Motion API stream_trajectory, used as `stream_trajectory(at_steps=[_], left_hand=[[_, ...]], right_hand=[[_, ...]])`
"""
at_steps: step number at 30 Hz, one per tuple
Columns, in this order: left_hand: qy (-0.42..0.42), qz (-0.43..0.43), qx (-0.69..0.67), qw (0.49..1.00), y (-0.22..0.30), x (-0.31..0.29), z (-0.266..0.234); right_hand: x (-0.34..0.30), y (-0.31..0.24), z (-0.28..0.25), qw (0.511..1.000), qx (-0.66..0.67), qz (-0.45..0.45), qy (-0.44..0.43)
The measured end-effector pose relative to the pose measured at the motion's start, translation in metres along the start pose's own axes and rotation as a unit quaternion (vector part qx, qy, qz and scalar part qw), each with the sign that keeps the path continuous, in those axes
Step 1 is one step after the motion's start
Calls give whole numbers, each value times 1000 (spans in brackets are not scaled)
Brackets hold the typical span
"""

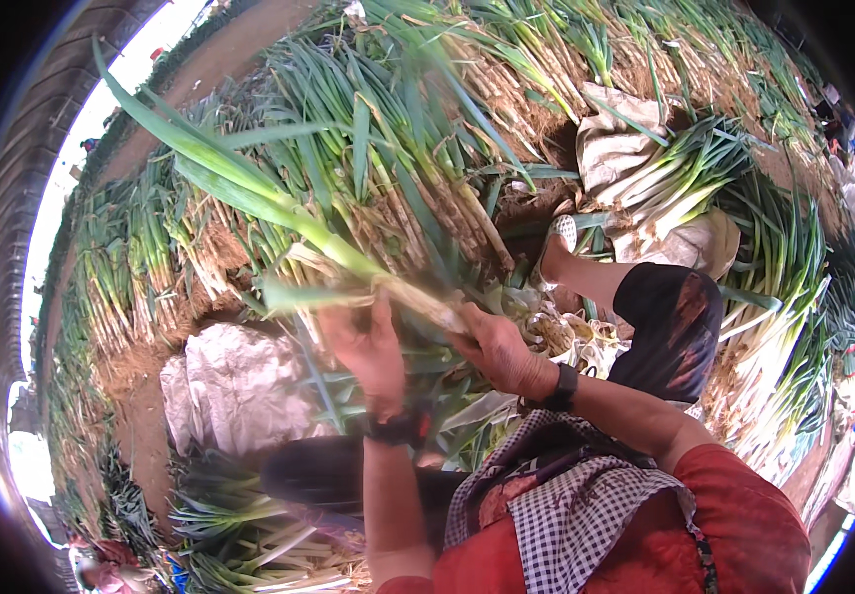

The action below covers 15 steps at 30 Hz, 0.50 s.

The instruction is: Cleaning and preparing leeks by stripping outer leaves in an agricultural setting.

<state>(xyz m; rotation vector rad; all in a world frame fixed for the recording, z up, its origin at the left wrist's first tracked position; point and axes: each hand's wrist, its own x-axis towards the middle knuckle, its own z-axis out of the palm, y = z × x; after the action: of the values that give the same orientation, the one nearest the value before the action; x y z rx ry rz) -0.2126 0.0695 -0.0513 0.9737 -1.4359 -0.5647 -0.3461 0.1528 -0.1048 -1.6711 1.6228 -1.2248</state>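
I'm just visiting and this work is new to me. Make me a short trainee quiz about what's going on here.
1. True or false: the right grip holds the long stalk near its pale end.
2. The stalk's leafy end points toward the picture's: a) upper left, b) upper right, c) lower right.
3. What lies on the pale sacking at upper right?

Key: 1. True. 2. a. 3. A bundle of green-topped stalks.

Beyond the leek (pixel 348 255) I hold, stacked leeks (pixel 388 178) wall off my reach. On its near side, my left hand (pixel 363 346) could pass over the low pale sack (pixel 239 386). To its right, past my right hand (pixel 499 348), my bent knee (pixel 683 307) blocks, with room above the husks (pixel 578 342) between.
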Motion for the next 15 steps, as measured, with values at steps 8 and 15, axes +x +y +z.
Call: stream_trajectory(at_steps=[8, 15], left_hand=[[-171, -365, -416, 815, 8, -65, -43], [-363, -172, 402, 823, -32, 0, -72]], right_hand=[[13, 16, -8, 988, 139, -5, -63], [13, 21, -12, 996, 72, -12, -47]])
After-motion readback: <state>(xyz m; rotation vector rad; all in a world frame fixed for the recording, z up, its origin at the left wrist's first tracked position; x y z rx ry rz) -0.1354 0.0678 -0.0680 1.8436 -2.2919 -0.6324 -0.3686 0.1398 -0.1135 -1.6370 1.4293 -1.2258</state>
